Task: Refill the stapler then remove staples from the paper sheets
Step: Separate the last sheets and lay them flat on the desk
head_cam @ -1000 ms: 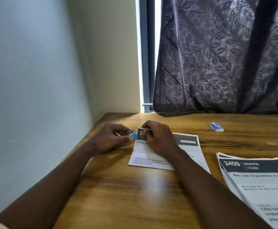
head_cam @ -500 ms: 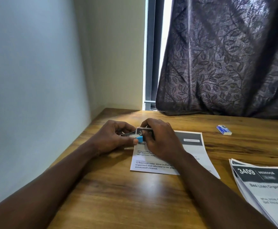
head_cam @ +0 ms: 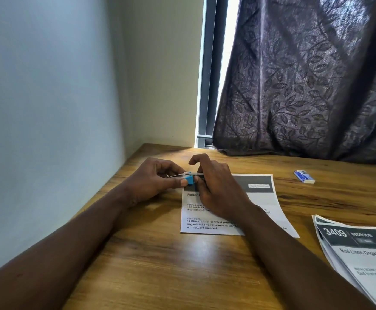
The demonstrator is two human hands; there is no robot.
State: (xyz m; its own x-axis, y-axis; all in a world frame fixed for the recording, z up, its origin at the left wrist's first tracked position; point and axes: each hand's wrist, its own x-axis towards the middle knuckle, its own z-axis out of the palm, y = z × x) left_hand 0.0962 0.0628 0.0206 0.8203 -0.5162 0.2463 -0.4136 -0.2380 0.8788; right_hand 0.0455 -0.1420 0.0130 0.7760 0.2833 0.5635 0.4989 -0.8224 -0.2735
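A printed paper sheet [head_cam: 258,198] with a dark header lies on the wooden table [head_cam: 160,265]. My left hand [head_cam: 153,180] pinches a small blue stapler [head_cam: 189,179] with a metal end, held at the sheet's top left corner. My right hand [head_cam: 216,186] grips that corner of the sheet, its index finger raised and curled. The corner itself is hidden under my fingers. A second stack of printed sheets [head_cam: 361,253], headed 3409, lies at the right edge.
A small blue and white staple box [head_cam: 304,176] lies on the table at the back right. A pale wall runs along the left side. A dark patterned curtain [head_cam: 305,74] hangs behind the table, with a window strip beside it.
The blue stapler has moved right onto the sheet's top left corner. My right index finger has lifted off the paper. The camera has shifted left.
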